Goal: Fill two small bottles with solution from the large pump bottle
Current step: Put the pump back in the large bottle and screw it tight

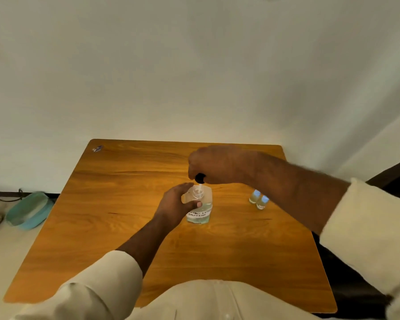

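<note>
The large clear bottle (200,210) with pale green solution and a white handwritten label stands mid-table, its mouth uncovered. My left hand (179,204) wraps around its left side and steadies it. My right hand (219,166) hovers just above the mouth, fingers closed on the black pump head (200,178), whose thin clear tube hangs down into the neck. Two small bottles (258,199) with pale caps stand side by side to the right, partly behind my right forearm.
The wooden table (148,239) butts against a white wall. A small dark scrap (97,148) lies at its far left corner. A teal basin (29,212) sits on the floor to the left. A dark chair edge shows at the right.
</note>
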Motion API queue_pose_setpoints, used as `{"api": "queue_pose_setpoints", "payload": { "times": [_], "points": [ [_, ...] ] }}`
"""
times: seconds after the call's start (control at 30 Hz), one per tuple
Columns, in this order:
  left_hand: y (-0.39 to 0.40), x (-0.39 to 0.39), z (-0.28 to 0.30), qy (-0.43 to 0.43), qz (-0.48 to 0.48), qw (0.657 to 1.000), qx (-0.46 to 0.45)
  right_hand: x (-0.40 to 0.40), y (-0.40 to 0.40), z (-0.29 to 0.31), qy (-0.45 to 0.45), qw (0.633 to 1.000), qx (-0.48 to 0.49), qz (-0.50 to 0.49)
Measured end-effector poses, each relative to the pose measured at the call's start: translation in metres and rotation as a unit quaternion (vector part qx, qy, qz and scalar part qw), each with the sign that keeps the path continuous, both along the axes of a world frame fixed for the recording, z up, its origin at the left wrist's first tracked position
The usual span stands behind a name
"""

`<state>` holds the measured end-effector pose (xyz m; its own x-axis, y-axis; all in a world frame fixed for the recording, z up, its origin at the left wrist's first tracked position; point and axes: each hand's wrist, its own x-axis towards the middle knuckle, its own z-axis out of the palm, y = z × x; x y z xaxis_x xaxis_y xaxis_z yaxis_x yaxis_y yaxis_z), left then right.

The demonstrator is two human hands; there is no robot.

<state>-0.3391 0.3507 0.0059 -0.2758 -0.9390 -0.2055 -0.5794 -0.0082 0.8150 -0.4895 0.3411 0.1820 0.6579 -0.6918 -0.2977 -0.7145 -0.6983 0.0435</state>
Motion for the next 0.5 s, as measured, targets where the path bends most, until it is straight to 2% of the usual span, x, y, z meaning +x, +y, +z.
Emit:
{"api": "queue_pose_setpoints", "payload": {
  "times": [0.2,0.5],
  "points": [
    [0.0,0.005,-0.009,0.079,0.029,0.995,0.048,0.018,-0.023,-0.045,0.06,0.996,0.058,0.007],
    [-0.001,0.01,-0.012,0.065,0.007,0.997,0.05,0.02,-0.013,-0.064,0.071,0.992,0.097,-0.049]
  ]
}}
